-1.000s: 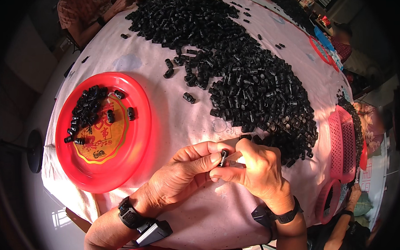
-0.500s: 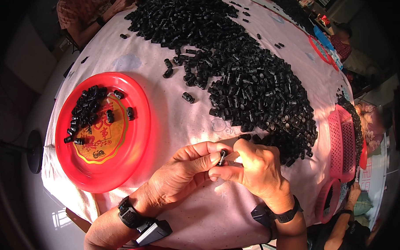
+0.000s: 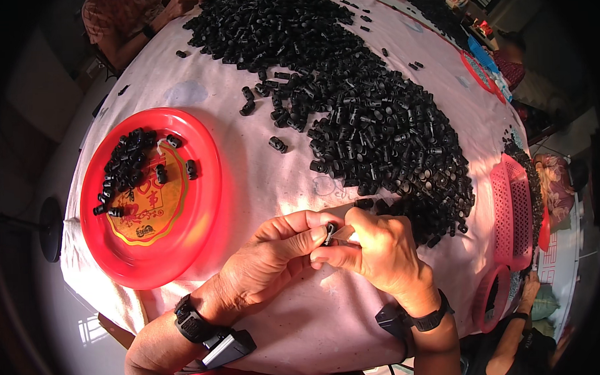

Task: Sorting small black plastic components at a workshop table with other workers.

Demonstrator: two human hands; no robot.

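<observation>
My left hand point(image 3: 269, 260) pinches a small black plastic cord lock point(image 3: 329, 233) between thumb and index finger, above the near edge of the table. Pressed up against it from the other side is my right hand point(image 3: 388, 250), its fingers curled and closed. Something thin and pale shows between the right thumb and index finger, too small to make out. Just beyond the hands lies a large heap of the same black cord locks point(image 3: 377, 128). To the left, a round red plastic tray point(image 3: 205, 224) holds a small cluster of these pieces point(image 3: 130, 157) on its yellow printed centre.
A pale pink cloth point(image 3: 260, 182) covers the table. Pink perforated baskets point(image 3: 502, 213) stand along the right edge. One person point(image 3: 126, 28) sits at the far left; another person's arm point(image 3: 516, 319) reaches in at the lower right. A stand fan point(image 3: 50, 226) is left of the table.
Both hands keep the same pinching grip around the black cord lock, with barely any finger movement. The whole scene has shifted slightly left in view.
</observation>
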